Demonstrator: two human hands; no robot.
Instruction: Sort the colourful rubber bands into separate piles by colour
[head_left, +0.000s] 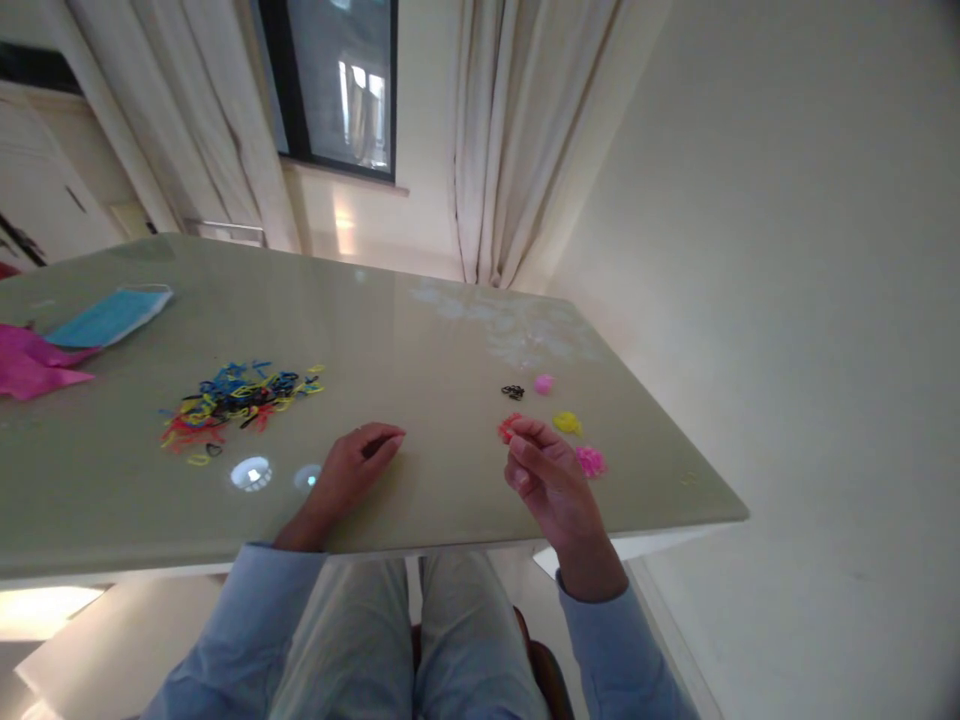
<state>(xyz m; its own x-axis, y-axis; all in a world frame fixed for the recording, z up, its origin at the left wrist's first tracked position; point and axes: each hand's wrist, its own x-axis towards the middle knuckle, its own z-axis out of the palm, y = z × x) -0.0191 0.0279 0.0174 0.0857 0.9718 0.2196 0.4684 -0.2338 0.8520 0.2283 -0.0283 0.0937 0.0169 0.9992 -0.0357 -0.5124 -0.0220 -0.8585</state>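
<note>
My left hand (356,465) rests at the table's front with thumb and forefinger pinched together; anything between their tips is too small to make out. To its left lies a mixed heap of small rubber bands (244,395) in blue, black, yellow and red. My right hand (551,475) is pinched beside a small red pile of bands (508,428), which its fingertips partly overlap. Whether a band is in that pinch, I cannot tell. Around it sit a black pile (513,392), a light pink pile (544,384), a yellow pile (568,422) and a bright pink pile (592,462).
A blue face mask (112,315) and a bright pink sheet or bag (34,365) lie at the far left of the glossy table (442,360). A wall (787,300) runs along the right, and curtains (517,140) hang behind the table.
</note>
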